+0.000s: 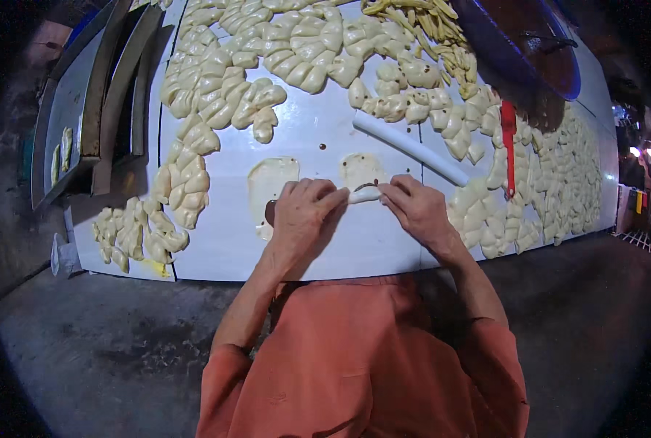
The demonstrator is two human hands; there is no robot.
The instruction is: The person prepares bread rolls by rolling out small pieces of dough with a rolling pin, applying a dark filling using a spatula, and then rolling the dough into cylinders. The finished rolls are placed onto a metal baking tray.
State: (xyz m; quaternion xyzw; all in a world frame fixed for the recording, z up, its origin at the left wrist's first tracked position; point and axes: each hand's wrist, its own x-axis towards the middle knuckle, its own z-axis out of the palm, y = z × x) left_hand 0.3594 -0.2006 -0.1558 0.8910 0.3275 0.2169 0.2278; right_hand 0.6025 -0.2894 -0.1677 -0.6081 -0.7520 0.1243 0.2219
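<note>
A white table point(369, 248) is seen from above, its edges bent and its far end cut off by the top of the view. Much of it is covered by pale shaped dough pieces point(563, 179), heaped to the left, along the far side and to the right. Below, a person's orange-red shirt point(355, 350) is cut off by the lower edge. At the upper right, a blue-rimmed bowl point(575, 82) is cropped, its dark contents hard to make out. Metal trays point(92, 117) are tilted at the left, partly lost in shadow. A white rolling pin point(411, 148) is laid slantwise beyond the hands, near a red spatula point(509, 139).

At the middle of the near side, a partly rolled dough sheet point(362, 168) is held at both ends of its near roll: the left end is met by the closely gathered fingertips of the left hand point(307, 208), the right end is pinched by the right hand point(419, 212). The thumbs' exact contact cannot be told. Another flat dough sheet point(263, 186) is partly hidden by the left hand, as is its brown filling point(270, 211).
</note>
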